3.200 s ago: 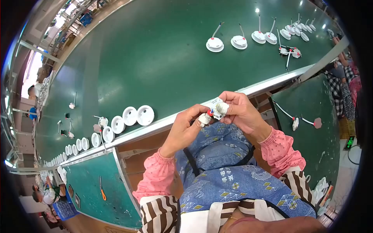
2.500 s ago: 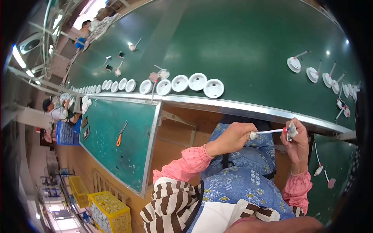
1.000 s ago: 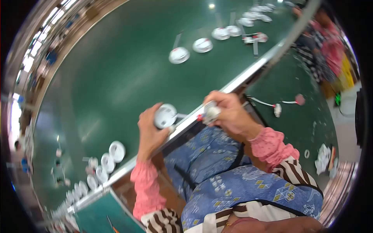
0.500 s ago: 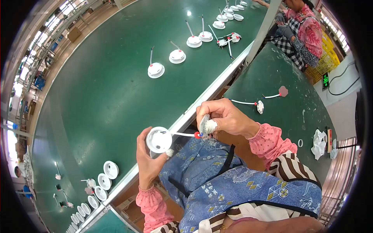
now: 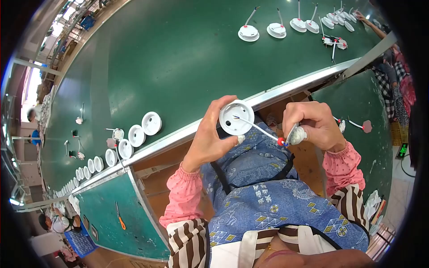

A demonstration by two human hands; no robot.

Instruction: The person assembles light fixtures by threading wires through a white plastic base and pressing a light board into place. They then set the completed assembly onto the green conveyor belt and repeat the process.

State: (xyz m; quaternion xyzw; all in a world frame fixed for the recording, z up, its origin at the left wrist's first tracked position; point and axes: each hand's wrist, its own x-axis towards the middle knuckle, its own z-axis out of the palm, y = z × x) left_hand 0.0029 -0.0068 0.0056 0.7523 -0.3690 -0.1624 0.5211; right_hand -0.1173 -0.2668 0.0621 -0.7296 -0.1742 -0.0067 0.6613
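My left hand (image 5: 210, 138) holds a round white plastic housing (image 5: 236, 117) in front of my chest, its hollow side toward me. A thin white wire (image 5: 261, 131) runs from the housing's middle to a small part with a red tip (image 5: 292, 136), pinched in my right hand (image 5: 313, 125). Both hands hover over my lap, just below the metal edge (image 5: 178, 136) of the green conveyor belt (image 5: 170, 58).
A row of white housings (image 5: 134, 136) lies on the belt along its near edge at the left. More housings with upright wires (image 5: 277, 29) stand at the far right. A side table (image 5: 111, 214) carries orange-handled pliers (image 5: 119, 218). Another person's arm (image 5: 371, 24) reaches in at the top right.
My left hand has lifted the white housing up and to the right, closer to the belt's edge. The right hand moved right, and the wire now stretches between them. The camera swung left.
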